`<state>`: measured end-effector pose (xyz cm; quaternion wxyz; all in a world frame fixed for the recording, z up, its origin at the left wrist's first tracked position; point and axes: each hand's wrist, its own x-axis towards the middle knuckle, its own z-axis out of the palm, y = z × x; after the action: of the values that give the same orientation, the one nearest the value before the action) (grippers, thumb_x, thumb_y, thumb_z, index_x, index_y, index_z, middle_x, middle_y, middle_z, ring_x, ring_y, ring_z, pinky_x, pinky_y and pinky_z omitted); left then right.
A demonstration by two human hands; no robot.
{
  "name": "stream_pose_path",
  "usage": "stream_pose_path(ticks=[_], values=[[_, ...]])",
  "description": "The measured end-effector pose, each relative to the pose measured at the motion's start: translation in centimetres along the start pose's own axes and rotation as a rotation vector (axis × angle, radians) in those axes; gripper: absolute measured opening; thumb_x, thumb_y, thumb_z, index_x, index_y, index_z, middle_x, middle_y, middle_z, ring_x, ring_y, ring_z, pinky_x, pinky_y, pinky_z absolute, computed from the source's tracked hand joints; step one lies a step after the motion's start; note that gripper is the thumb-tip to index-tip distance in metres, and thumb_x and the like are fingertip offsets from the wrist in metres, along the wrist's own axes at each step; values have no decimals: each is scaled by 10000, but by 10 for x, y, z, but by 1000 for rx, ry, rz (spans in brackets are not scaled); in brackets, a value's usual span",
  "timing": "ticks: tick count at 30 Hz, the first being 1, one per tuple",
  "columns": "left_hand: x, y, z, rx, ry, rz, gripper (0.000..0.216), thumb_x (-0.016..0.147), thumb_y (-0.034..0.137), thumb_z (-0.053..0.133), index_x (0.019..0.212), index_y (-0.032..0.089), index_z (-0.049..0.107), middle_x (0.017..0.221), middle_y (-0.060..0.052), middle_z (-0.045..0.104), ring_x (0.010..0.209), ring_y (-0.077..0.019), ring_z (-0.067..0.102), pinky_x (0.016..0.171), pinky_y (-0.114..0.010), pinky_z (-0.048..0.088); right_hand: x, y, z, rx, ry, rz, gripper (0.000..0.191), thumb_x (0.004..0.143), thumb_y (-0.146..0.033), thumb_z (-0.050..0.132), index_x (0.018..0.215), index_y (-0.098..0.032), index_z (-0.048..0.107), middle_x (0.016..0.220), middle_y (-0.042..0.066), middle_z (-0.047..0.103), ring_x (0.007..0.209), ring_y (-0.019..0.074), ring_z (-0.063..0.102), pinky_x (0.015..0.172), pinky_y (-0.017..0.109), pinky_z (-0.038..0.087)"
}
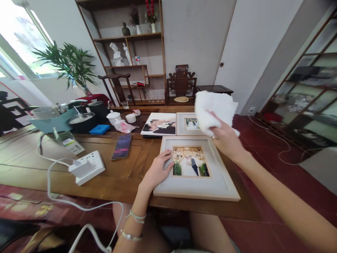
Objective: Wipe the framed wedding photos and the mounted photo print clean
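Note:
A framed wedding photo [218, 179] with a pale wooden frame lies flat at the near edge of the wooden table [123, 168]. My left hand [157, 170] rests on the frame's left side, fingers spread flat on the mat. My right hand [226, 140] hovers above the frame's top right corner and grips a crumpled white cloth [214, 109], lifted off the glass. Behind it lie a second, smaller framed photo [188, 124] and a canvas print [159, 124].
A white power strip [88, 167] with a trailing cable sits left of the frame. Further left and back stand pots, a teal tray [52, 121], a blue box [99, 129], cups and a phone [121, 147]. Shelves, chairs and a plant line the walls.

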<state>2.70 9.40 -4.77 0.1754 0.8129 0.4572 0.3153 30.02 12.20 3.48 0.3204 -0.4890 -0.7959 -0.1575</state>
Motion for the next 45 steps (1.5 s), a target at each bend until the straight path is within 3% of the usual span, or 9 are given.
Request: stream_pose_path(ticks=[4,8,17,23,28,31,33,39,45], values=[[0,8,-2,-1,10,-18,252,872,212,521,1064,132,661,1273,-140,587,1226,-256,517,1058,-416,391,11,-41,45,37,-307,-360,369,787,18,457,1029,-171,661,1413,109,464,1343,301,333,1064,531,286],[0,12,-4,-16,-8,20,232,887,173,484,1029,167,668,1251,-111,598,1171,-237,556,1022,-389,424,5,-61,69,83,-527,-417,498,734,65,436,1143,-153,617,1424,138,443,1356,275,315,1071,516,263],[0,3,1,1,4,-8,271,886,195,497,1104,129,642,1297,-144,574,1258,-238,489,1075,-427,374,-14,-28,45,37,-585,-311,532,613,98,407,985,-165,682,1306,147,565,1287,272,426,1008,467,339],[-1,2,1,-10,22,-10,253,872,182,503,1075,142,649,1290,-132,581,1259,-235,489,1070,-430,385,-25,16,13,-26,-588,-196,535,590,63,392,952,-204,680,1084,90,683,1035,257,610,838,370,451],[-1,2,1,-15,30,6,267,886,189,479,1088,137,645,1281,-140,587,1254,-236,495,1065,-432,392,-16,48,-12,-210,-343,29,375,686,-42,430,974,-148,646,886,112,687,821,275,640,697,364,478],[-1,2,1,-3,24,-2,324,898,193,456,1180,127,602,1315,-148,558,1260,-238,488,1077,-439,376,-17,43,-3,-245,-240,-10,407,674,-4,438,1005,-122,642,1178,174,613,1080,324,566,872,445,448],[-1,2,1,13,12,-9,362,903,199,447,1236,125,567,1342,-147,533,1268,-240,479,1084,-443,366,-23,31,12,-208,-293,-101,496,641,48,431,1057,-127,637,1347,162,509,1234,310,465,981,450,392],[-1,0,2,37,0,-8,366,909,197,433,1240,119,570,1342,-145,534,1271,-235,475,1086,-432,365,-34,0,46,-144,-449,-179,458,688,5,465,1092,-123,640,1388,165,472,1304,340,382,1049,518,312],[0,0,2,25,6,-13,356,906,201,441,1227,139,583,1332,-134,546,1271,-236,476,1084,-430,367,-47,-34,5,-55,-582,-228,484,669,0,439,1081,-143,649,1253,169,584,1130,313,554,932,459,446]])
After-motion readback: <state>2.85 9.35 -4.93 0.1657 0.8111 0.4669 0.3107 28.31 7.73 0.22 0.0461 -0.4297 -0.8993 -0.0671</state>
